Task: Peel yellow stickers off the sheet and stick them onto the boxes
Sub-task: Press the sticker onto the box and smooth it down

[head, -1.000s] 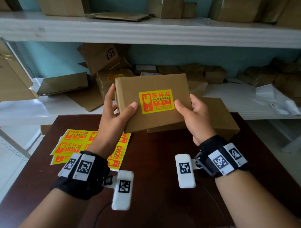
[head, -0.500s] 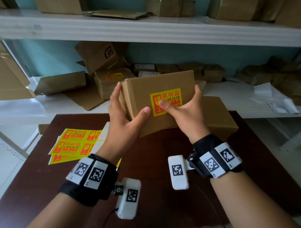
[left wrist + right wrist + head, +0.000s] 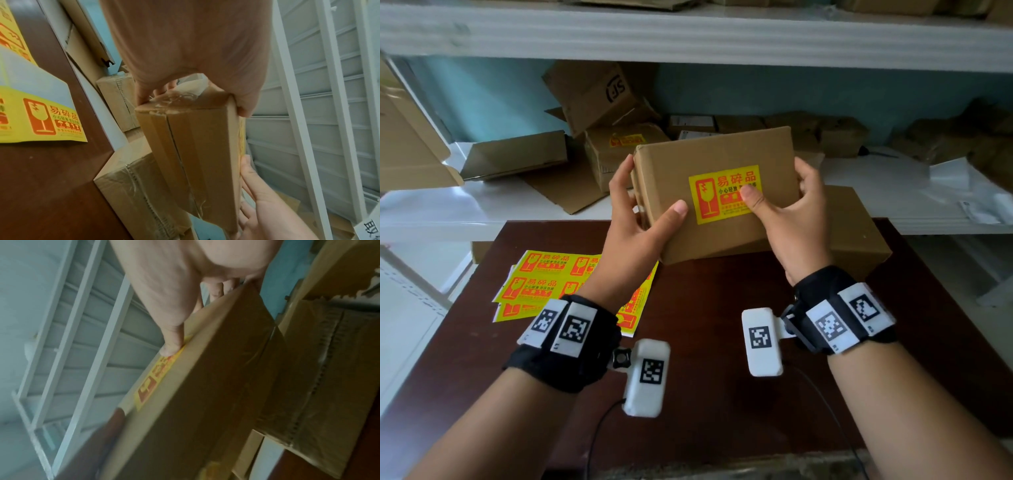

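1. The head view looks forward and down from above, over the brown table (image 3: pixel 709 342).
2. The left wrist view looks along the palm, close to the held box (image 3: pixel 201 154).
3. The right wrist view, blurred, sees the same box (image 3: pixel 205 386) from its opposite end.

A parcel stockroom: white metal shelving (image 3: pixel 688 37) piled with cardboard cartons (image 3: pixel 592 96) behind a dark table (image 3: pixel 709 394).
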